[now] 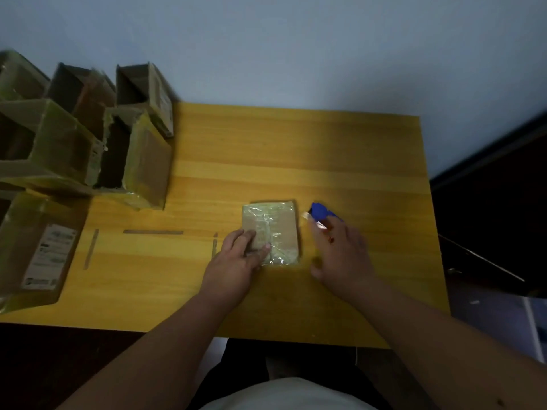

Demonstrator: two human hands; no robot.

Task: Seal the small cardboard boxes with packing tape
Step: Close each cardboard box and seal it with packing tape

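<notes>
A small flat cardboard box (pixel 284 226) lies in the middle of the yellow wooden table (pixel 296 155), its top covered with wrinkled clear tape. My left hand (pixel 236 258) rests on the box's near left corner, fingers laid flat on it and thumb on the taped strip. My right hand (pixel 340 253) hovers just right of the box, blurred, fingers reaching toward a blue tape dispenser (pixel 321 212) with a bit of clear tape at its front. Whether those fingers hold the dispenser is unclear.
Several larger open cardboard boxes (pixel 88 137), wrapped in yellowish tape, are piled at the table's left end. One box with a white label (pixel 44 255) lies at the near left. Strips of tape (pixel 153 232) stick to the tabletop. A dark cabinet (pixel 497 202) stands to the right.
</notes>
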